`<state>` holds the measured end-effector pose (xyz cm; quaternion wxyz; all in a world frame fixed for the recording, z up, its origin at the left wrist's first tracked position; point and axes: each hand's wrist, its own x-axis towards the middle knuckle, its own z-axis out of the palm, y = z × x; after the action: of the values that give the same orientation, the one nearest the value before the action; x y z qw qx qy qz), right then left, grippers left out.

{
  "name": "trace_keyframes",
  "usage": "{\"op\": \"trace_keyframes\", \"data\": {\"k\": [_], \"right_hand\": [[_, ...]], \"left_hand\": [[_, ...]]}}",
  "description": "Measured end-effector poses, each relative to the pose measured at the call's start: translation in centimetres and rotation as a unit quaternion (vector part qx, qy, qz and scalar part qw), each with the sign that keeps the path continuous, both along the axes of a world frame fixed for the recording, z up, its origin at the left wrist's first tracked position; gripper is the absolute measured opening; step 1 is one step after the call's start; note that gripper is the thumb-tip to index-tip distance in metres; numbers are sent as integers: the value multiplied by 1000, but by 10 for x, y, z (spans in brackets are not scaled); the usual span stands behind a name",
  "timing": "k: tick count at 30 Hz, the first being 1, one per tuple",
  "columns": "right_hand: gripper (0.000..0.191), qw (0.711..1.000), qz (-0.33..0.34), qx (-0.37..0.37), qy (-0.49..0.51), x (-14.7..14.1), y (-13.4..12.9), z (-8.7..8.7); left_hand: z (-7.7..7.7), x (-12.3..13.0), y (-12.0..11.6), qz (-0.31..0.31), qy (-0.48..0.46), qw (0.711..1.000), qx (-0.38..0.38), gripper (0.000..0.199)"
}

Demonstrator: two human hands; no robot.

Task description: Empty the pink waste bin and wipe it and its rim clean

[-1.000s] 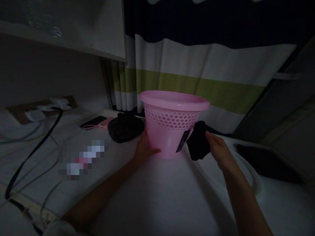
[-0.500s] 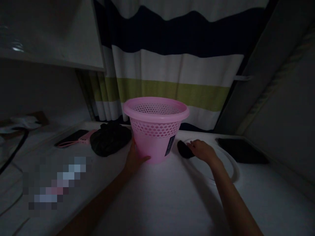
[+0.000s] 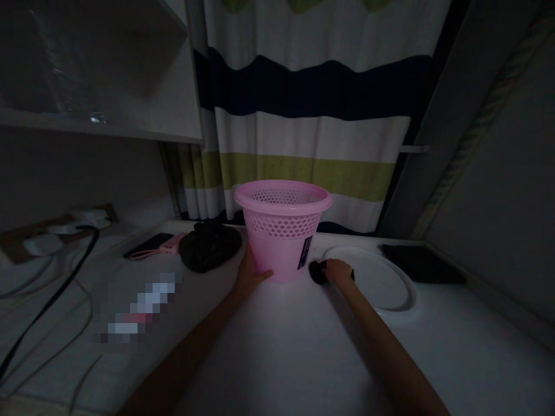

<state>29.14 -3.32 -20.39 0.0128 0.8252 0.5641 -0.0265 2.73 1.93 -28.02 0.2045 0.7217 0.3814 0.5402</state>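
My left hand (image 3: pixel 250 276) grips pink basket (image 3: pixel 282 229) base; right hand (image 3: pixel 339 270) clenched on dark cloth (image 3: pixel 317 271), on surface (image 3: pixel 295 346).

Striped curtain (image 3: pixel 312 115) hangs behind the white table (image 3: pixel 281 346): white, navy and green bands. Black crumpled bag (image 3: pixel 210 247) lies at my left, with a dark phone (image 3: pixel 147 245) and a pink case (image 3: pixel 173 245) just beyond it, side by side. Cables (image 3: pixel 47 300) trail across the far left from a socket strip (image 3: pixel 56 222). White round plate (image 3: pixel 381 283) at my right, dark flat tablet (image 3: pixel 422 264) past it. Shelf (image 3: pixel 99 124) overhead, top left.
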Motion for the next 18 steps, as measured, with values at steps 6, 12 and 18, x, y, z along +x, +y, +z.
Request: {"op": "trace_keyframes", "data": {"k": [6, 12, 18], "right_hand": [[34, 999, 11, -25, 21, 5, -18, -6], [37, 998, -22, 59, 3, 11, -69, -2], [49, 969, -30, 236, -69, 11, -125, 26]], "left_hand": [[12, -16, -11, -11, 82, 997, 1, 102], [34, -29, -53, 12, 94, 993, 74, 69], [40, -4, -101, -13, 189, 951, 245, 56]]}}
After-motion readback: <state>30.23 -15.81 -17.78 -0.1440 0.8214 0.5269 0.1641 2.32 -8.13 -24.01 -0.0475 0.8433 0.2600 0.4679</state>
